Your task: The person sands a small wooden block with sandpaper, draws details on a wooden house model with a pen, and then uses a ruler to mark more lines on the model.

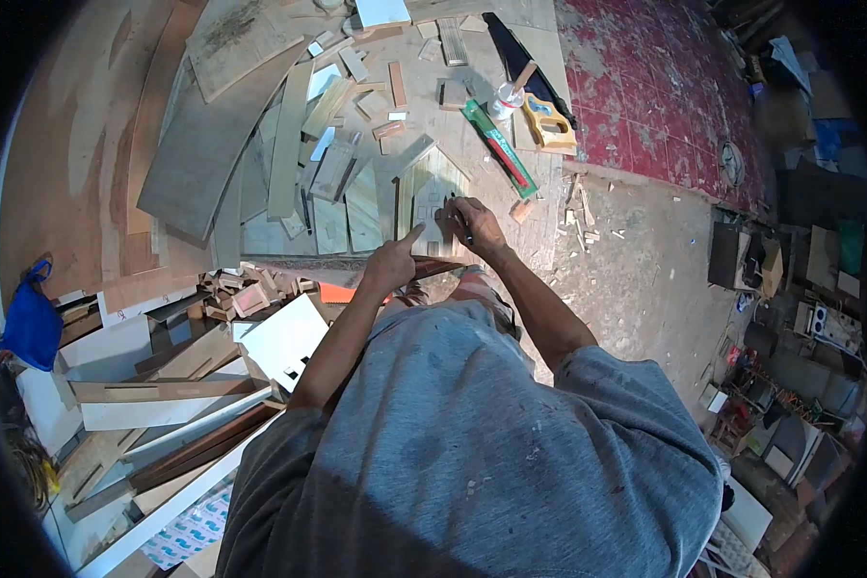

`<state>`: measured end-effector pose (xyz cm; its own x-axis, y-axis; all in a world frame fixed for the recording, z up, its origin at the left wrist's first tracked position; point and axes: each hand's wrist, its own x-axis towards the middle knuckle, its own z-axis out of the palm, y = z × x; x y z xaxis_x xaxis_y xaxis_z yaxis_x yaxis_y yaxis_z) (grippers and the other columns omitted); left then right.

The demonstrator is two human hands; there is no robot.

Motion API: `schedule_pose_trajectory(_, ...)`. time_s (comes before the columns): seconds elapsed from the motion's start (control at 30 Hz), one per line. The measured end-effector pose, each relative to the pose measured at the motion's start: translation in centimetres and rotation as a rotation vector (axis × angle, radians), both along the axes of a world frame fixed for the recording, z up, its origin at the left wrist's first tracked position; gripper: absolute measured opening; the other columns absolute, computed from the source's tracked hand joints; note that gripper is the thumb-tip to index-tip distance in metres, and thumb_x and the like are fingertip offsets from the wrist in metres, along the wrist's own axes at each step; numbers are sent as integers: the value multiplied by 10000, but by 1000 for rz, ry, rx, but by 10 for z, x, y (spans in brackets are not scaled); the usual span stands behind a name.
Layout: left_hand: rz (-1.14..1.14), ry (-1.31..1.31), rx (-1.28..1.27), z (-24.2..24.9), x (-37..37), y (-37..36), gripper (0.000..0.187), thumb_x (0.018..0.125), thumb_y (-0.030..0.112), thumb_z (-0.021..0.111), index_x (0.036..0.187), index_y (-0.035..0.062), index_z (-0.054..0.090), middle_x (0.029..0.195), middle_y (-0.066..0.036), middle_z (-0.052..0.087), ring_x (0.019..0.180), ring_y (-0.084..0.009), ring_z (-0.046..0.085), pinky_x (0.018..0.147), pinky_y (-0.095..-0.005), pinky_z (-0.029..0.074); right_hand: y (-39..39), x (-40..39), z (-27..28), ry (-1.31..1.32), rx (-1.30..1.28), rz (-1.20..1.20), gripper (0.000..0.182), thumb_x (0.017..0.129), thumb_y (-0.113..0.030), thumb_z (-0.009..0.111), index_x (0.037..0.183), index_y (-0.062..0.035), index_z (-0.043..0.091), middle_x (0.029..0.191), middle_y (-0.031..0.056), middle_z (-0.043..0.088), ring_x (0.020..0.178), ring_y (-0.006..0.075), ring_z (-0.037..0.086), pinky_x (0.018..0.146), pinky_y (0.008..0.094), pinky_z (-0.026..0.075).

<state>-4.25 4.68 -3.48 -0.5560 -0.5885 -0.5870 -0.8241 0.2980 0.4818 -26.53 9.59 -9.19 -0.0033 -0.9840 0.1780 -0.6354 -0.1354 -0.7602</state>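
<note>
A small house-shaped wooden piece (432, 183) with a pointed top and small drawn squares lies at the near edge of the workbench (539, 226). My right hand (477, 226) is closed around a thin dark pen-like tool (467, 231) over the right part of this piece. On its lower left, my left hand (393, 260) rests with the index finger stretched out toward the drawn marks; its other fingers look curled. A green and red box (499, 149) lies to the upper right of the piece.
A yellow-handled saw (547, 125) and a white cup (505, 100) with a stick lie at the back right. Wood offcuts (332, 169) and large boards (197, 164) cover the left side. Scrap wood (183, 385) is heaped below left.
</note>
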Motion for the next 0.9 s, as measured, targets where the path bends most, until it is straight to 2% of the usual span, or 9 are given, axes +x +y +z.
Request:
schedule_pose_trajectory(0.07, 39, 89, -28, -12, 3, 1, 744, 808, 66, 496, 1517, 260, 382, 819, -315, 659, 804, -462, 667, 812, -531, 525, 0, 1, 2, -28, 55, -17, 294, 802, -58, 673, 1081, -56, 579, 946, 160, 644, 914, 368, 633, 802, 440, 526)
schedule_pose_trajectory(0.17, 17, 81, -62, -7, 2, 3, 747, 807, 63, 505, 1517, 261, 383, 811, -305, 663, 801, -446, 673, 805, -523, 526, 0, -1, 2, -26, 77, 5, 305, 804, -56, 668, 1093, -53, 570, 948, 161, 641, 927, 374, 631, 803, 445, 523)
schedule_pose_trajectory(0.47, 70, 3, 17, -3, 0, 4, 800, 807, 67, 523, 1534, 338, 329, 848, -311, 667, 818, -439, 679, 806, -526, 525, 0, -1, -3, -24, 8, 8, 321, 791, -35, 661, 1093, -65, 559, 920, 158, 635, 922, 367, 629, 784, 448, 523)
schedule_pose_trajectory(0.6, 54, -9, -13, -6, 0, 4, 816, 804, 68, 529, 1540, 346, 312, 866, -299, 674, 827, -433, 682, 798, -522, 527, 0, -2, 1, -12, 64, 6, 308, 795, -28, 658, 1085, -62, 562, 927, 160, 640, 932, 371, 632, 792, 452, 524)
schedule_pose_trajectory(0.67, 28, -62, 69, 1, -2, 2, 807, 825, 80, 518, 1552, 337, 279, 936, -273, 680, 879, -416, 686, 811, -511, 535, 0, -1, -2, -6, 74, 7, 323, 799, -28, 654, 1110, -59, 572, 959, 166, 652, 957, 374, 637, 818, 447, 531)
schedule_pose_trajectory(0.8, 13, -60, 59, -2, 0, 3, 822, 822, 76, 530, 1555, 339, 268, 922, -259, 686, 873, -410, 689, 808, -508, 536, 2, 1, -5, 4, 48, -15, 360, 797, -24, 650, 1148, -61, 581, 993, 171, 661, 974, 375, 640, 837, 439, 539)
schedule_pose_trajectory(0.9, 19, -51, 53, 4, 0, 2, 855, 805, 68, 552, 1554, 360, 262, 925, -301, 678, 895, -439, 679, 833, -519, 517, 1, -1, -2, 23, 69, 4, 409, 793, -17, 645, 1195, -59, 575, 1021, 175, 665, 991, 376, 643, 845, 432, 544)
